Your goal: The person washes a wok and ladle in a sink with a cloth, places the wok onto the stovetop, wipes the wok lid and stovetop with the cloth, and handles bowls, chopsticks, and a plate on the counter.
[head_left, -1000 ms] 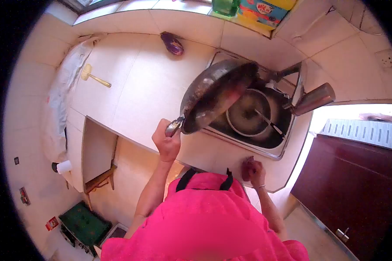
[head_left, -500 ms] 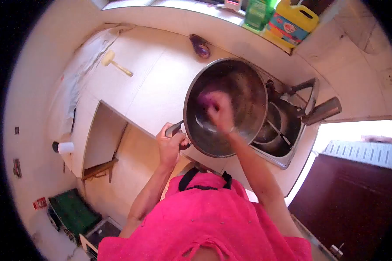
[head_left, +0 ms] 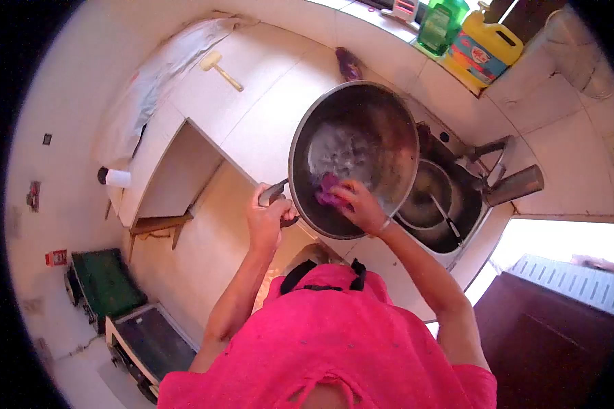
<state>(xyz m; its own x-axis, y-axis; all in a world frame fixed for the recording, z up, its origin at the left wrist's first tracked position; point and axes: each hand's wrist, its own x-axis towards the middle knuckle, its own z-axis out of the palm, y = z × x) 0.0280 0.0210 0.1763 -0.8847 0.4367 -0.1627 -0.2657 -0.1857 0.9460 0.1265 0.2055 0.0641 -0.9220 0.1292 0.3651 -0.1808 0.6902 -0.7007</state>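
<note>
A large, deep metal pan [head_left: 396,136] is tilted with its open inside towards me, over the counter and the sink's left edge. My left hand [head_left: 269,217] is closed around its black handle [head_left: 274,193]. Inside the pan, my right hand [head_left: 361,208] grips a crumpled purple scrubbing cloth [head_left: 329,191] close to the near wall. Whitish, foamy water [head_left: 341,151] lies in the pan beyond the cloth.
Right of the pan, a sink [head_left: 476,232] holds another pan and a long-handled utensil [head_left: 447,217]. A mallet-like tool [head_left: 222,70] lies on the counter [head_left: 266,102]. Green [head_left: 442,27] and yellow [head_left: 484,51] bottles stand on the ledge behind.
My right hand has moved with the purple cloth from the pan's middle towards its near wall, and the foamy water shows more. My left hand keeps the handle. The view has shifted somewhat.
</note>
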